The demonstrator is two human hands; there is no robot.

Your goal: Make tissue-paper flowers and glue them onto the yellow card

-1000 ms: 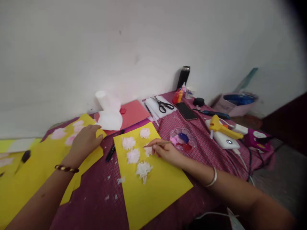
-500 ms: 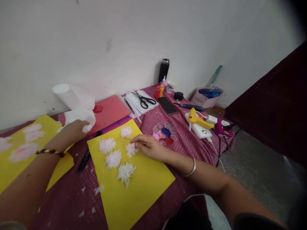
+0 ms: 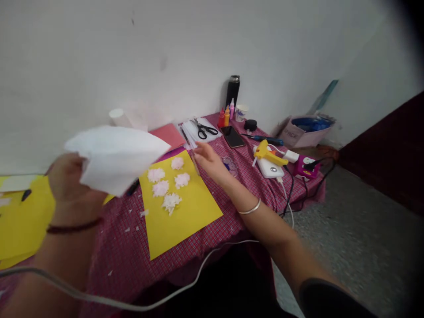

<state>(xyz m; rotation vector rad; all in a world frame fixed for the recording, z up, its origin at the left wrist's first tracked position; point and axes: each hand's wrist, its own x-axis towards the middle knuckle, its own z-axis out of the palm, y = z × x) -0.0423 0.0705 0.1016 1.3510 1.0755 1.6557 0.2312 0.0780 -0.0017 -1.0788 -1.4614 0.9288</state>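
Left hand (image 3: 74, 185) had the paper (image 3: 115, 154) — fingers closed on its left edge, hand blurred, exact pinch hard to read. Paper was white, up off the table at left, tilted, in front of the roll (image 3: 117, 115). Right hand (image 3: 212, 163) was loosely parted, fingers a bit bent, nothing seen in it; it sat past the far right edge of the card (image 3: 185, 221), near the scissors (image 3: 202, 130) but apart from them. Couldn't tell if its fingertips touched anything below. Card lay flat on the cloth (image 3: 238, 221), with five pale tufts (image 3: 160, 188) on its far half, the nearest one whiter than the rest. Step in hand, as judged: handling the paper, left hand only, right hand free. Next move called for a steady hold on a thin, floppy piece, probably a second grip from the right hand, and keeping its low corner off the tufts — loose-looking things, likely easy to squash or drag along.
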